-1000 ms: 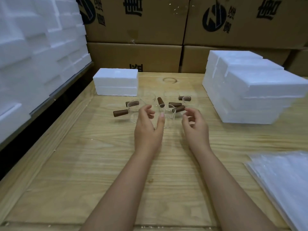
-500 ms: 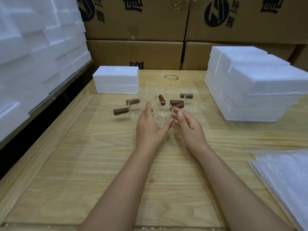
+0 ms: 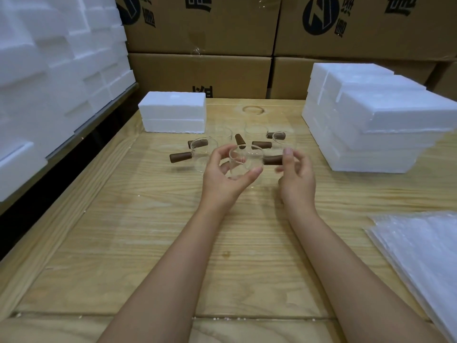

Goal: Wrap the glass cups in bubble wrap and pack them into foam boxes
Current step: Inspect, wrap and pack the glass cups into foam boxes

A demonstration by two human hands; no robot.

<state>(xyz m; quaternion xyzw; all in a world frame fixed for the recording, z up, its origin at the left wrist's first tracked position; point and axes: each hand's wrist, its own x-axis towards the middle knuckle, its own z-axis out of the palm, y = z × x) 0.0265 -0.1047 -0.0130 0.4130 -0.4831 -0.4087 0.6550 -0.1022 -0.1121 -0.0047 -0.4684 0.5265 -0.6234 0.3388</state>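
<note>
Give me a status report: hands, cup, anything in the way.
Left hand grips clear glass cup with brown wooden handle. Right hand at its handle, grip unclear. More handled glass cups clustered close behind.

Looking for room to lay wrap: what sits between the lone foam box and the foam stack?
Head view: loose glass cups with brown handles stand there; the left hand holds one cup nearer.

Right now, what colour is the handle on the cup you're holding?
The handle is dark brown; head view.
</note>
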